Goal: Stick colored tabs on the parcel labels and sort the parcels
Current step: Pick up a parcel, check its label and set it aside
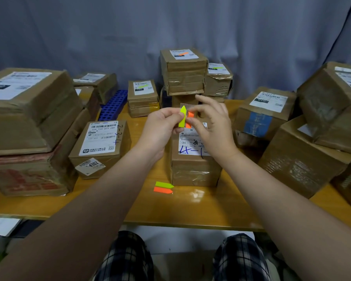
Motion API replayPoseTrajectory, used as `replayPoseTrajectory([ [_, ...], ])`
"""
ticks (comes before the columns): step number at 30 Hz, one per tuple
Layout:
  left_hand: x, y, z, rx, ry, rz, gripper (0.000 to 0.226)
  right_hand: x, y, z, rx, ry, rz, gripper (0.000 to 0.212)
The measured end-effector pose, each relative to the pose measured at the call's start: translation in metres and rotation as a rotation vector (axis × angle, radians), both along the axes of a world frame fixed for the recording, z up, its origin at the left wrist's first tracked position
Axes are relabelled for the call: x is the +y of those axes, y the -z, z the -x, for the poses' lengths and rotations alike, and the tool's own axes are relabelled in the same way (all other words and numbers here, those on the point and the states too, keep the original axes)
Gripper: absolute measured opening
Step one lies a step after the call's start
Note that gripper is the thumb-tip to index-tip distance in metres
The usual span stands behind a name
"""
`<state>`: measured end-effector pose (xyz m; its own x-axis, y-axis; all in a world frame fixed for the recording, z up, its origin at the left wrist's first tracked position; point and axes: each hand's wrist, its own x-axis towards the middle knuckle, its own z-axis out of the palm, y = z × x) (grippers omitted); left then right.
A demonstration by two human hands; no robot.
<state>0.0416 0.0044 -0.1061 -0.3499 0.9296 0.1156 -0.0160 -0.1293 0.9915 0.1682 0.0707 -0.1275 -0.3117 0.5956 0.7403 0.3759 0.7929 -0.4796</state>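
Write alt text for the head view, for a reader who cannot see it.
Above a labelled parcel, the left hand pinches a green tab and the right hand holds a clear sheet of orange tabs. Two spare tabs lie on the table, amid other parcels.

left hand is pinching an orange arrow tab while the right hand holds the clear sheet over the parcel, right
Not quite. In the head view the left hand pinches a yellow-green arrow tab, not an orange one. The right hand does hold the clear sheet over the parcel.
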Motion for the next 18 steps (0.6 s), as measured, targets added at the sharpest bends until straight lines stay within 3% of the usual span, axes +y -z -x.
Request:
replayPoseTrajectory([
  [4,0.003,0.002,0.003,0.008,-0.018,0.064,0.015,0.005,-0.007,-0.002,-0.052,-0.060,0.183,0.017],
  [7,0.003,0.005,0.003,0.029,-0.008,0.065,0.016,0.009,-0.010,-0.004,-0.099,-0.105,0.189,0.021],
  [10,0.001,0.006,0.003,0.022,-0.008,0.055,0.016,0.011,-0.009,-0.005,-0.172,-0.072,0.078,0.035],
  [14,0.000,0.003,0.002,-0.069,0.008,0.046,0.010,0.012,0.000,-0.005,-0.275,0.047,-0.228,0.033],
  [18,0.002,0.000,0.001,-0.081,0.005,0.054,0.011,0.010,0.002,-0.003,-0.222,0.061,-0.287,0.030],
])
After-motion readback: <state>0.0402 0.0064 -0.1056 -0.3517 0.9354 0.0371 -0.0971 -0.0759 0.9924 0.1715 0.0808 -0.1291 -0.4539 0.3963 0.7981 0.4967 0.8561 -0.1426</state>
